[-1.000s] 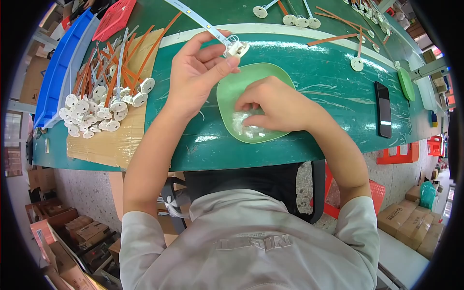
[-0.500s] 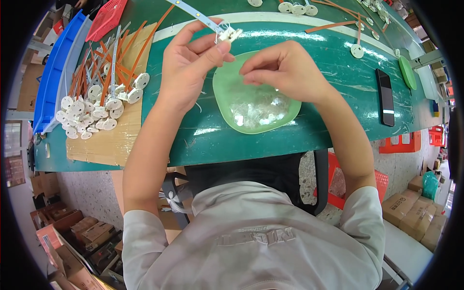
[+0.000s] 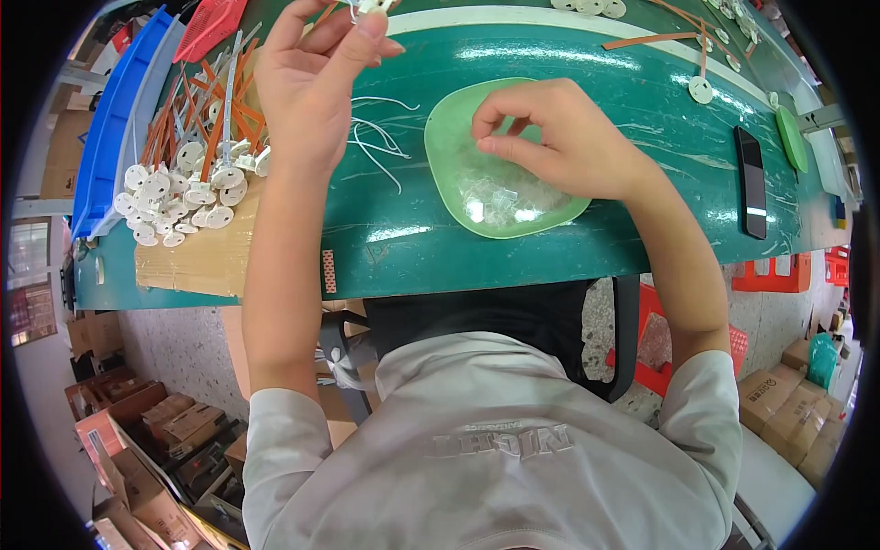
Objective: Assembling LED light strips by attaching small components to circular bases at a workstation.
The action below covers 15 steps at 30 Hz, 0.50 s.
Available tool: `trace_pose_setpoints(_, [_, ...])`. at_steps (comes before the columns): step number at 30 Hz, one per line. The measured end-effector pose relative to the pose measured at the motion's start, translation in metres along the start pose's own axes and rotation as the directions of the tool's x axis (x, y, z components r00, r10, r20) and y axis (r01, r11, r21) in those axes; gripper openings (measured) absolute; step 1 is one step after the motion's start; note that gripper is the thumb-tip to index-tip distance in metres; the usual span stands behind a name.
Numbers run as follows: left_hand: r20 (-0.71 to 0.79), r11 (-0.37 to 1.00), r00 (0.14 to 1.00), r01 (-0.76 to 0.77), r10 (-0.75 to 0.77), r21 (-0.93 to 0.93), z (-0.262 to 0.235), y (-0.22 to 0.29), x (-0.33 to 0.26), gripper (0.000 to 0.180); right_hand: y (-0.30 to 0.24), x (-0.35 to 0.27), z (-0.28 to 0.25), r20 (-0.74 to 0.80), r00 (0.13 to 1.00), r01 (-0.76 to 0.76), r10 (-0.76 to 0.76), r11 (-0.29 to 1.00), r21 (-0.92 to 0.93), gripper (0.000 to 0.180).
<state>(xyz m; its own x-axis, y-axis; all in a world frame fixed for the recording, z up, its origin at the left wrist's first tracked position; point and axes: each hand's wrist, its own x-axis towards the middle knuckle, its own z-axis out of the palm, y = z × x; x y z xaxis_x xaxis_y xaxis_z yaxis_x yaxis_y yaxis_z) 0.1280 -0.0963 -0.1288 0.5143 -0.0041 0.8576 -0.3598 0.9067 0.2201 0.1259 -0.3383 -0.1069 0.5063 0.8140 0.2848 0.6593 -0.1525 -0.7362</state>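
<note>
My left hand (image 3: 316,78) is raised at the top edge, fingers and thumb closed on a small white plastic holder (image 3: 374,6); most of it is cut off by the frame. Thin white wires (image 3: 380,147) trail on the green table beside that wrist. Over a light green bowl (image 3: 434,147), my right hand (image 3: 550,137) has its thumb and forefinger pinched. Whatever may be between those fingertips is too small to make out. Small clear plastic pieces (image 3: 500,200) lie in the bowl.
Left, white round-ended parts (image 3: 174,206) with orange and silver strips are piled on cardboard (image 3: 188,268), next to a blue tray (image 3: 115,128) and a red basket (image 3: 209,29). A black phone (image 3: 752,183) and another green dish (image 3: 790,137) lie right. Similar parts (image 3: 701,89) lie at the back.
My left hand has moved up and left with the white holder, whose attached light strip has left the picture. White wires now show on the table. My right hand stays pinched over the bowl.
</note>
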Motion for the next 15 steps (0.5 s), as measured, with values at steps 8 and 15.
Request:
trace_pose_setpoints(8, [-0.526, 0.588, 0.812, 0.56, -0.252, 0.584, 0.061, 0.008, -0.002, 0.036, -0.016, -0.003, -0.004, -0.21, 0.965, -0.099, 0.156, 0.96, 0.26, 0.008])
trace_pose_setpoints(15, [-0.606, 0.713, 0.712, 0.625, -0.354, 0.319, 0.082, -0.018, -0.01, 0.039, -0.013, -0.005, -0.001, -0.562, 0.825, 0.179, -0.063, 0.972, 0.154, 0.01])
